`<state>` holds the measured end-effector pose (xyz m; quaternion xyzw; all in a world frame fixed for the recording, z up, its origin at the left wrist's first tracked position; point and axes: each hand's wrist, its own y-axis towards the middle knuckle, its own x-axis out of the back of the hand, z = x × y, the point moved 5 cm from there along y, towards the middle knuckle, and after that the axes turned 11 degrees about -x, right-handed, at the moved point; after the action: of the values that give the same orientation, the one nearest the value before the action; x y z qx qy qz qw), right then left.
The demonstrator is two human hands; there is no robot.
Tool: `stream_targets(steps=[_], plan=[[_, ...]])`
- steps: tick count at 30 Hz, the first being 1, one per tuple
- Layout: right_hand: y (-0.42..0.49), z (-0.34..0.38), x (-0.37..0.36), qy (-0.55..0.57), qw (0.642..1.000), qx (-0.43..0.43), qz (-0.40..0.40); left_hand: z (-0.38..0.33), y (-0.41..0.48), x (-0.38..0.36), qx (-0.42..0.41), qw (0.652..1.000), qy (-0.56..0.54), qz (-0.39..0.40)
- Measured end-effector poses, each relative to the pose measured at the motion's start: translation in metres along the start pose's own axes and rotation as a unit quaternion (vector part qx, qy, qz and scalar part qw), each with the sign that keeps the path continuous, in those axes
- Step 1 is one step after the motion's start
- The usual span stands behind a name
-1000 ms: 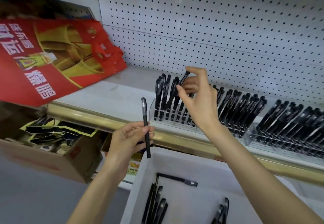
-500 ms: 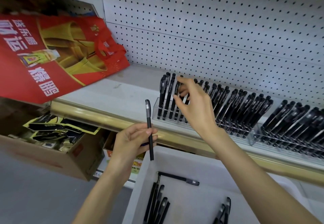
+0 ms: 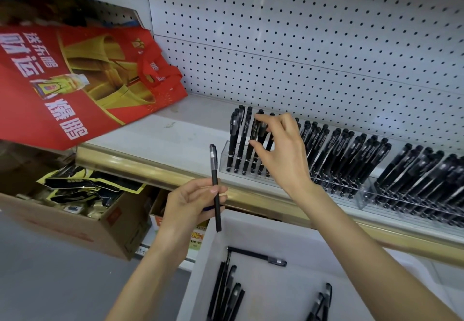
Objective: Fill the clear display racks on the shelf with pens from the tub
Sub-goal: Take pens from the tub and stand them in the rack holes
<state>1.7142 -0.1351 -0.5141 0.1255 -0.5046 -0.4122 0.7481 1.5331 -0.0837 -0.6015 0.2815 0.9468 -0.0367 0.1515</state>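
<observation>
My left hand [image 3: 185, 202] grips a black pen [image 3: 214, 165] upright, just above the near-left corner of the white tub [image 3: 200, 270]. Several more black pens [image 3: 226, 285] lie in the tub. My right hand [image 3: 281, 155] reaches into the left end of the clear rack [image 3: 224, 156] on the shelf. Its thumb and forefinger pinch a pen [image 3: 263, 131] that stands among the row of pens there. A second clear rack [image 3: 364, 195] to the right is packed with black pens.
A red and gold printed bag [image 3: 75, 82] lies on the left of the shelf, overhanging its gold front rail [image 3: 150, 172]. Below it an open cardboard box [image 3: 75, 230] holds packaged goods. White pegboard [image 3: 301, 44] backs the shelf.
My right hand has lowered its pen from above the rack down in among the standing pens. My left hand has kept its pen upright in about the same place.
</observation>
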Motion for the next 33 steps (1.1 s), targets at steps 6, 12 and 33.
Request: stream_targets(steps=[6,12,33], plan=[[-0.001,0.001,0.006,0.022,0.999,-0.031,0.018,0.0,-0.002,-0.002,0.005,1.0,0.006,0.007],[-0.023,0.007,0.019,0.197,0.96,-0.129,0.149,-0.002,-0.009,-0.02,0.005,0.998,0.008,0.064],[-0.044,0.003,0.035,0.43,0.852,-0.242,0.176,-0.003,-0.027,-0.043,-0.02,0.994,0.05,0.094]])
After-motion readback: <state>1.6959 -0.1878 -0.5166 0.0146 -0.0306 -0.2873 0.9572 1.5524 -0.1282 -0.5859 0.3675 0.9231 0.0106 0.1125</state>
